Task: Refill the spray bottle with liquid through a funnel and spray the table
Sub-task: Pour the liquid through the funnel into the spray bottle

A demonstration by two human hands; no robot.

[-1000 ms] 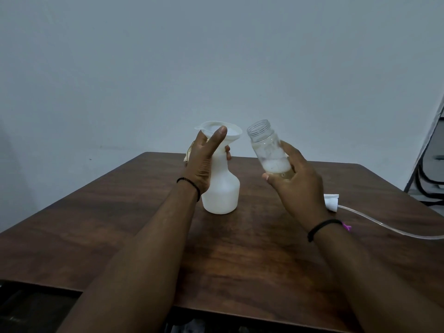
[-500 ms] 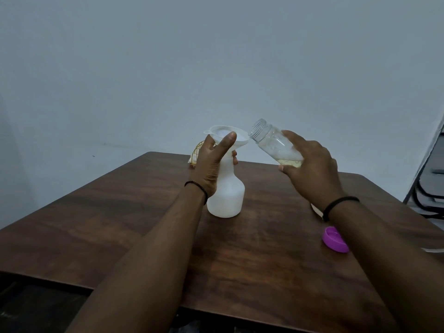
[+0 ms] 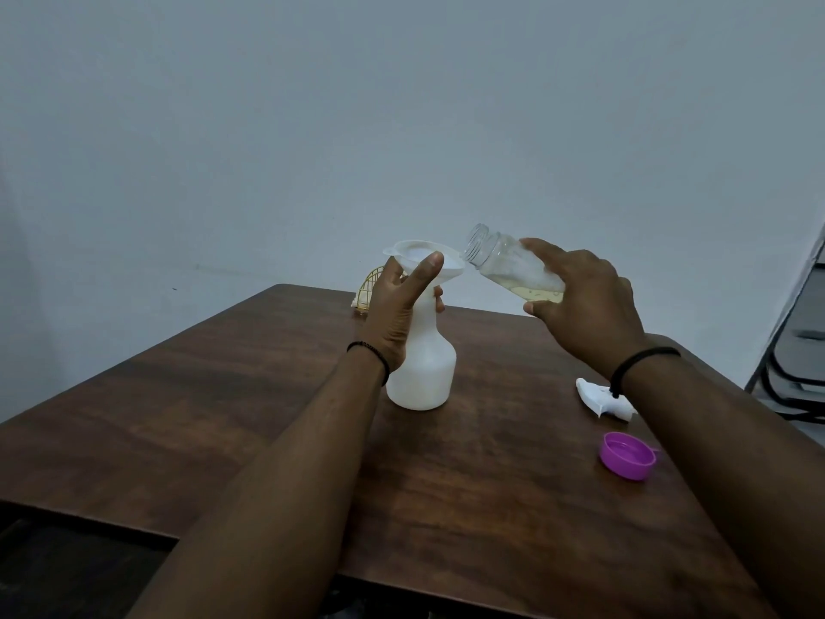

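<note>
A small gold wire basket [image 3: 368, 291] sits at the far edge of the dark wooden table [image 3: 223, 417], partly hidden behind the left hand [image 3: 395, 312]. That hand is clasped around the neck of the white spray bottle [image 3: 424, 373], thumb raised against the bowl of the white funnel [image 3: 424, 261] seated in the bottle's mouth. The spray bottle stands upright on the table, nearer the far edge than the near one, its sprayer head removed. Just right of the funnel, the right hand [image 3: 589, 306] grips a clear plastic bottle [image 3: 509, 268] by its lower half, tilted so its open threaded mouth is at the funnel's rim. A little pale yellowish liquid lies along the bottle's low side near the palm. I cannot tell whether any liquid is leaving the mouth. Near the table's right edge lies the white trigger sprayer head [image 3: 600, 397], partly covered by the right wrist. Closer to the near edge, 1 purple cap [image 3: 628, 455] rests open side up.
</note>
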